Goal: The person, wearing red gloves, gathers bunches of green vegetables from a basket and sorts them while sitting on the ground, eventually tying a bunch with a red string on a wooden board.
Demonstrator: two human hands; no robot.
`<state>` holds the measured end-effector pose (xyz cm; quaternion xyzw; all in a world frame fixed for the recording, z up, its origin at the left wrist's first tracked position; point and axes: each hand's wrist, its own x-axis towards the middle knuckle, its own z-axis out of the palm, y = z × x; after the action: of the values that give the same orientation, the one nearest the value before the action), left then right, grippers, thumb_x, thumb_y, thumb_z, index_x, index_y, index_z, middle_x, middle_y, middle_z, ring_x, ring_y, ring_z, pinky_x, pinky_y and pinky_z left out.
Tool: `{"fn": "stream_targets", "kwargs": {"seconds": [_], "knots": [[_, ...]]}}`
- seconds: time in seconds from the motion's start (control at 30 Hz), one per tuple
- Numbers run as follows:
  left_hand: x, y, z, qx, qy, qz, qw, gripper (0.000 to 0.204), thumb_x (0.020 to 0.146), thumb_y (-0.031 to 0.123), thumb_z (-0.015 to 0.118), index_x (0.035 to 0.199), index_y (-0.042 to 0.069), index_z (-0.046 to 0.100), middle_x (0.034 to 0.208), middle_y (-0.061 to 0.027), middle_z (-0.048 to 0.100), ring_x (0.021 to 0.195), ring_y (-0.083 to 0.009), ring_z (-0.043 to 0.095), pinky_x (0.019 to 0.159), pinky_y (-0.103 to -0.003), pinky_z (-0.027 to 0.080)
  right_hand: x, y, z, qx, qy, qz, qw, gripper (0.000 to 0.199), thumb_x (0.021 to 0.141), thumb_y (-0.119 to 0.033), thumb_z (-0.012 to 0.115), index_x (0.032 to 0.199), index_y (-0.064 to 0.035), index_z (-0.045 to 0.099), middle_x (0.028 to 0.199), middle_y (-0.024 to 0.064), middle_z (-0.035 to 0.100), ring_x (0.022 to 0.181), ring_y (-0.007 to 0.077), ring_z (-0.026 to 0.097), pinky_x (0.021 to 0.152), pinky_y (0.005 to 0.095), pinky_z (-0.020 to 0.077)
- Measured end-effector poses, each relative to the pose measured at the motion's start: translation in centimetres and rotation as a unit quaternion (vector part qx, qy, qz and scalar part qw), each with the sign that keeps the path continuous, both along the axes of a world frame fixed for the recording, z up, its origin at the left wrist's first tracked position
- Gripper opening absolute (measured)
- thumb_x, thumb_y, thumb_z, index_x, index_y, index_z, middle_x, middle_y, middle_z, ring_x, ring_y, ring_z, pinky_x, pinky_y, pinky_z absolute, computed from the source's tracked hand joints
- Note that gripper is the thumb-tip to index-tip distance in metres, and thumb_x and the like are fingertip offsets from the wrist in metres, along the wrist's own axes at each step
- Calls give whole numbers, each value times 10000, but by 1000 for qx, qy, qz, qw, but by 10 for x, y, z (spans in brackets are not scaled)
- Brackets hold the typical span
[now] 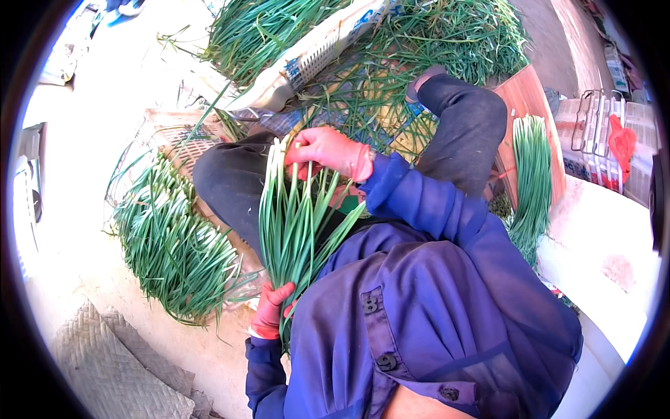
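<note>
**Green bunch [289, 227] lies lengthwise from hand to hand, pale ends outward**

The long-leaved stalks stand in front of the seated person's left thigh [227, 185], their long axis running almost straight out from the body: white stem ends far, leafy ends near. The left hand [271, 313], in a red glove, is closed around the leafy end, close beside the blue-purple shirt [412, 300]. The right hand [326, 153], gloved alike, reaches across to the white end, its fingers curled and seemingly pinching a few stalks against the thumb; the exact contact is hidden. So the right hand is nearer the pale ends, the left nearer the leaves, and the stalks fan out between the two.

Further left lies a heap of similar stalks [174, 237]; well apart on the right, a neat bundle [532, 174] rests against a reddish-brown board [556, 171].
</note>
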<state>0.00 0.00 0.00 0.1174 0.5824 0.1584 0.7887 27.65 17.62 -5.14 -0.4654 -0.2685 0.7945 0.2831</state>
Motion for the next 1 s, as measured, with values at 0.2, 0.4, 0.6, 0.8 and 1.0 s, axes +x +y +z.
{"fn": "stream_targets", "kwargs": {"seconds": [0.2, 0.4, 0.6, 0.8, 1.0], "knots": [[-6, 1, -10, -44, 6, -14, 999, 419, 786, 121, 661, 1183, 38, 556, 1070, -69, 640, 929, -192, 621, 839, -343, 484, 53, 9, -37, -16, -10, -235, 972, 121, 754, -63, 625, 857, -5, 599, 704, 35, 605, 570, 103, 579, 514, 261, 519], [-4, -1, -4, -46, 31, -8, 998, 333, 796, 92, 672, 1113, 31, 590, 982, -62, 664, 829, -175, 639, 771, -327, 507, 19, 3, 40, 57, -108, -46, 992, 476, 857, -481, 586, 791, -10, 608, 633, 77, 618, 453, 82, 524, 389, 218, 419], [16, 8, 12, 4, 62, -16, 998, 181, 820, 150, 673, 950, 35, 621, 682, -21, 623, 441, -85, 500, 383, -220, 351, -26, -3, 10, 4, -88, 53, 995, 280, 853, -281, 603, 754, -21, 574, 606, 50, 605, 415, 90, 510, 381, 241, 422], [19, 12, 18, -17, 49, -16, 999, 204, 821, 122, 670, 991, 21, 620, 787, -33, 650, 588, -101, 570, 514, -245, 431, -16, -19, 3, -62, -69, -3, 996, 154, 834, -164, 562, 817, -12, 550, 661, 84, 620, 459, 120, 549, 414, 275, 485], [21, 12, 24, 10, 86, -78, 993, 187, 836, 84, 650, 1008, 14, 628, 887, -62, 677, 739, -135, 633, 676, -285, 513, -2, -34, -8, -110, -41, -43, 992, 169, 828, -170, 555, 791, -7, 581, 647, 79, 604, 448, 136, 550, 412, 277, 485]]}}
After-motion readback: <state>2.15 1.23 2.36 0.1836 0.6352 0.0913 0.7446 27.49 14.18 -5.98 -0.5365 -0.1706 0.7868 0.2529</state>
